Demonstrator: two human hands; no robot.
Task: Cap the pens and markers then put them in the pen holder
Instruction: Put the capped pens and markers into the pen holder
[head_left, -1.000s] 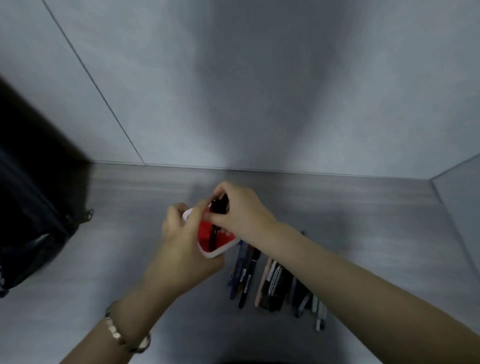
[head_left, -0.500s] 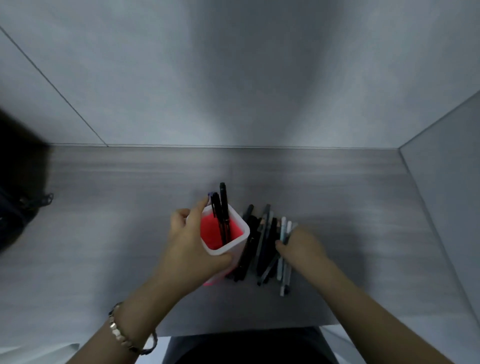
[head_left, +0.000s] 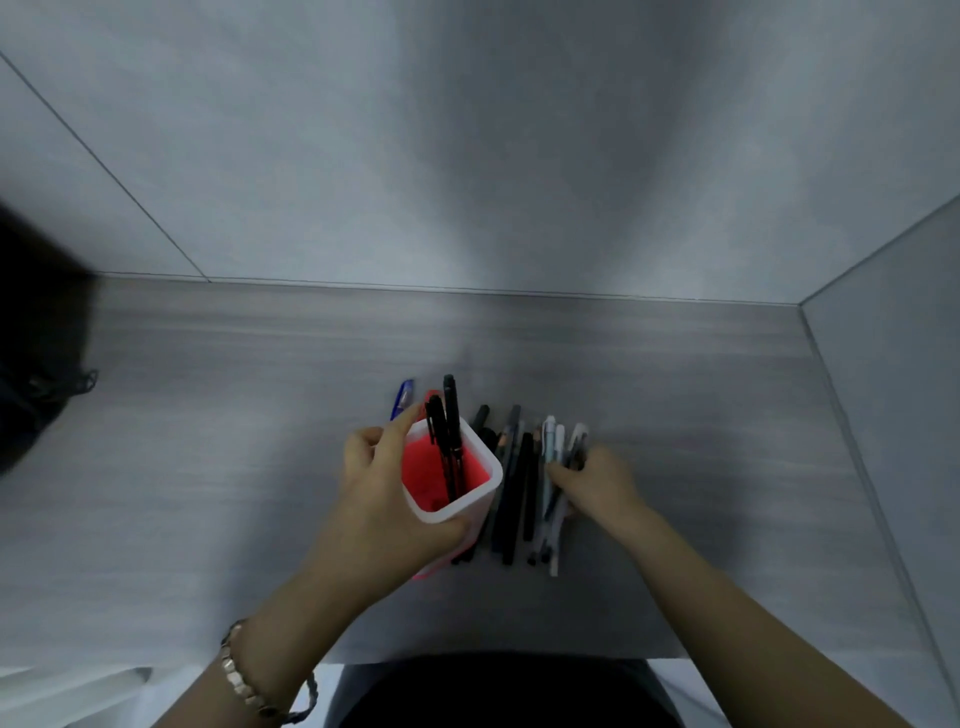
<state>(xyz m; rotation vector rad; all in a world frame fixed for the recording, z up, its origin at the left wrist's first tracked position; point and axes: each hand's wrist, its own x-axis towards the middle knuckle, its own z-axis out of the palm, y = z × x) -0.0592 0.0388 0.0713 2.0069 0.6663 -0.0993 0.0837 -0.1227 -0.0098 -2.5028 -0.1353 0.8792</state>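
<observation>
Dim, cool light is falling on the desk (head_left: 208, 415); a broad shadow is darkening the far wall (head_left: 498, 156); everything is blurring, edges bowing.

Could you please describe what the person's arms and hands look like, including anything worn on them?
Both forearms are bare, no sleeves in view. At the wrist of the left hand sits a bracelet of pale silvery links with a dark braided cord beside it. The right hand and wrist show nothing worn.

left hand (head_left: 384, 499) gripping red pen holder (head_left: 457, 512), right hand (head_left: 602, 483) touching loose pens (head_left: 511, 493), grey desk (head_left: 208, 441)
</observation>
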